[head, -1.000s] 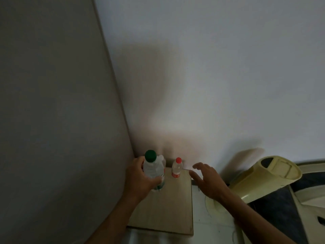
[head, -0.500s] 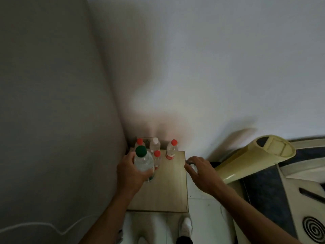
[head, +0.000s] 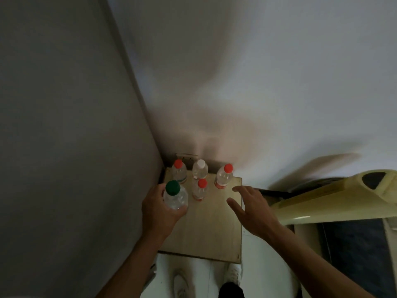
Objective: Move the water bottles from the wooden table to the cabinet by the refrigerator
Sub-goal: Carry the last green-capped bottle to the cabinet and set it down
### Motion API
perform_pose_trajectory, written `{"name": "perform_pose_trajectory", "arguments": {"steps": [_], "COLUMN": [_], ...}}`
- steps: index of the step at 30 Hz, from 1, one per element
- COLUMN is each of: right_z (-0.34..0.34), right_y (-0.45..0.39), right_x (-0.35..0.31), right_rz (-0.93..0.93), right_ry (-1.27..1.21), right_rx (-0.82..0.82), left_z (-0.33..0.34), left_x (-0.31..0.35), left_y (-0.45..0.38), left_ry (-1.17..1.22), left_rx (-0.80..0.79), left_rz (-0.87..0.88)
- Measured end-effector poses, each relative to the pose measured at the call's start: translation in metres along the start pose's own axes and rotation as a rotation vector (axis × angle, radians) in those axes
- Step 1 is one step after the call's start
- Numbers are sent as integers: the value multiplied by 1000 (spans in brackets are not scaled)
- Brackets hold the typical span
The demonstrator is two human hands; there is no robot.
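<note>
A small wooden cabinet top (head: 206, 233) fills the corner between a grey appliance side and the white wall. My left hand (head: 159, 211) grips a clear green-capped bottle (head: 175, 195) over its left edge. Several small clear bottles stand at the back: a red-capped one (head: 179, 172) at the far left, a white-capped one (head: 200, 172), a red-capped one (head: 224, 176) at the right, and a red-capped one (head: 200, 189) in front. My right hand (head: 251, 207) hovers open over the right edge, fingers spread.
The tall grey refrigerator side (head: 71, 136) walls off the left. A cream plastic fan stand (head: 322, 198) lies tilted at the right, over a dark mat (head: 354, 254). My white shoes (head: 234, 274) stand on the pale floor below the cabinet.
The view tilted down and closer, bringing more bottles at the back into sight. My left hand has kept the green-capped bottle over the left edge; my right hand opened over the right side.
</note>
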State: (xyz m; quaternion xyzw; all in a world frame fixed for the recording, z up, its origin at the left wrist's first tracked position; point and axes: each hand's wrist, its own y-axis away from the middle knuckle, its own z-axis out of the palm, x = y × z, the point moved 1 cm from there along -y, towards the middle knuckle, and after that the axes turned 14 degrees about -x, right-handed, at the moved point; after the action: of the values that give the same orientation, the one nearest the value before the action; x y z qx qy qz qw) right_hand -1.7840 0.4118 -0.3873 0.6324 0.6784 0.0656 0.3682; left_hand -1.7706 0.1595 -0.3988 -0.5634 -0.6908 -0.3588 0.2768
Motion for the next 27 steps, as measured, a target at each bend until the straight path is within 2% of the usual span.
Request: {"name": "perform_pose_trajectory", "arguments": {"steps": [7, 27], "right_z": [18, 74], "right_y": [-43, -95], "right_x": [15, 53], "right_rz": [-6, 46], "right_ry": [-12, -69], "right_rx": [8, 9], "left_z": [25, 100], "left_x": [-41, -123], "left_y": [-37, -82], "left_ry": [-11, -71], "left_rx": [49, -5], "left_rz": [-38, -6]}}
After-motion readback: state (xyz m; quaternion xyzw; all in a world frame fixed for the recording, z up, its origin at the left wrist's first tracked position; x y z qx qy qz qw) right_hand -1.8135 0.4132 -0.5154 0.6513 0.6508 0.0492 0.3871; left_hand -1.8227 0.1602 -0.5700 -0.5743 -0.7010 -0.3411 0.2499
